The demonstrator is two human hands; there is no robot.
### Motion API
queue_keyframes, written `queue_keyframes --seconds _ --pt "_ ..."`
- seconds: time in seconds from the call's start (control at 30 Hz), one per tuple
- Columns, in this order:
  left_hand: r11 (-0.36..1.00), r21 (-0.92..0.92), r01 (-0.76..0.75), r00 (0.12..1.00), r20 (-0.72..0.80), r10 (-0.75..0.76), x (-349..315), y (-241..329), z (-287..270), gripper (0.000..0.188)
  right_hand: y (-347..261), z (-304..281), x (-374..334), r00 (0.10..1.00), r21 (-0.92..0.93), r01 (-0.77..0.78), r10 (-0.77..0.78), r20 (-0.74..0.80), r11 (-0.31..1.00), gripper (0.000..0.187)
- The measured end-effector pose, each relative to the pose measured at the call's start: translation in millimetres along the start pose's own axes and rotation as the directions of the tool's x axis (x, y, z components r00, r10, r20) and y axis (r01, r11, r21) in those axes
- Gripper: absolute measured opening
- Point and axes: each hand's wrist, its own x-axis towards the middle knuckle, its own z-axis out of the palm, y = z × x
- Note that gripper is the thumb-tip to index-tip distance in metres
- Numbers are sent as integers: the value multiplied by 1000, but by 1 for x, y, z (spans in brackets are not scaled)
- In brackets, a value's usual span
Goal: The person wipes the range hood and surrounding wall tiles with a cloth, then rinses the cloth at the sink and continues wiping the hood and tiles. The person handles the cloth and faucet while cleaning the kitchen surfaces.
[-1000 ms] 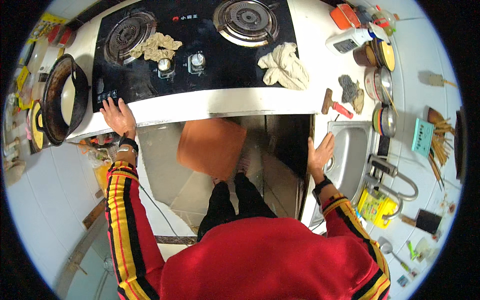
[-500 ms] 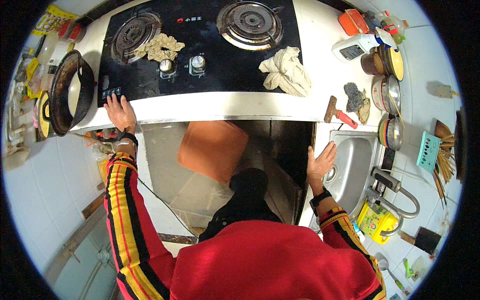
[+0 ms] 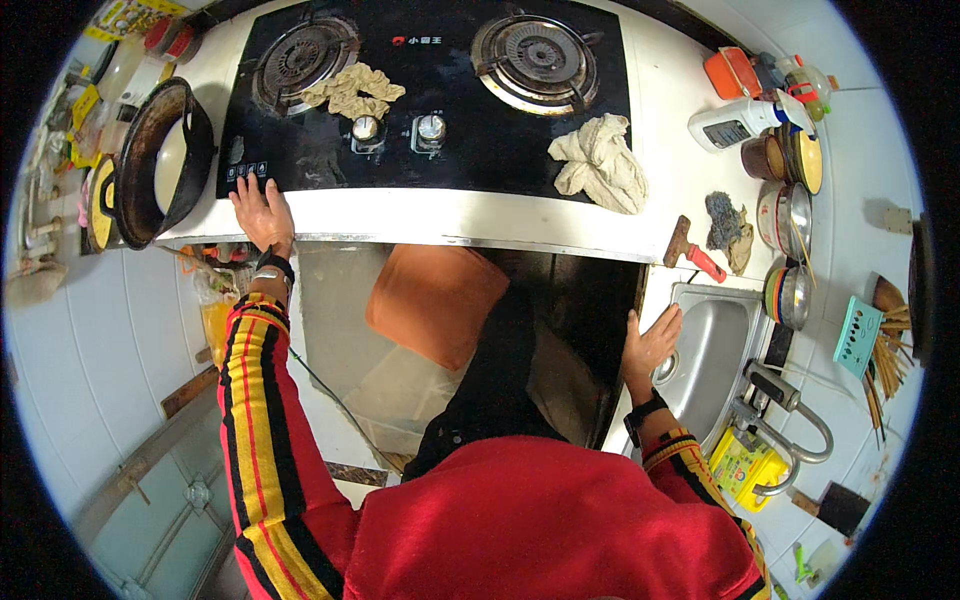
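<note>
My left hand point(image 3: 264, 215) rests on the white counter edge, fingers outstretched, with the fingertips at the near left corner of the black gas stove point(image 3: 420, 165). It holds nothing. My right hand point(image 3: 652, 342) lies open on the narrow ledge at the left of the steel sink point(image 3: 708, 350), also holding nothing. Beyond it on the counter is a scraper point(image 3: 692, 250) with a red handle, beside a dark scouring pad point(image 3: 722, 220). One crumpled beige cloth point(image 3: 602, 165) sits on the stove's near right corner; another cloth point(image 3: 355, 92) lies by the left burner.
A black wok point(image 3: 190, 150) leans left of the stove. Below the counter gap, an orange square thing point(image 3: 435, 305) is near my dark-trousered leg point(image 3: 500, 350). A white spray bottle point(image 3: 735, 125), stacked bowls point(image 3: 790, 290) and a faucet point(image 3: 800, 415) line the right side.
The view has shifted, so the counter and stove appear further right. My leg now reaches further forward, beside the orange thing. Both hands stay at their places on the counter.
</note>
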Motion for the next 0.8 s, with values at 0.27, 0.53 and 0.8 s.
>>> queue_keyframes --seconds 0.27,0.53,0.8 --pt "1000 5 -4 1000 2 4 -1 -4 3 56 1 -1 1 999 -13 32 -32 -36 999 89" --pt "999 -1 -34 999 -15 34 0 -6 4 56 0 -1 1 1000 -18 18 -18 -23 1000 90" --pt "1000 -10 2 1000 14 -2 0 -3 1 55 3 4 1 998 -39 43 -45 -45 998 89"
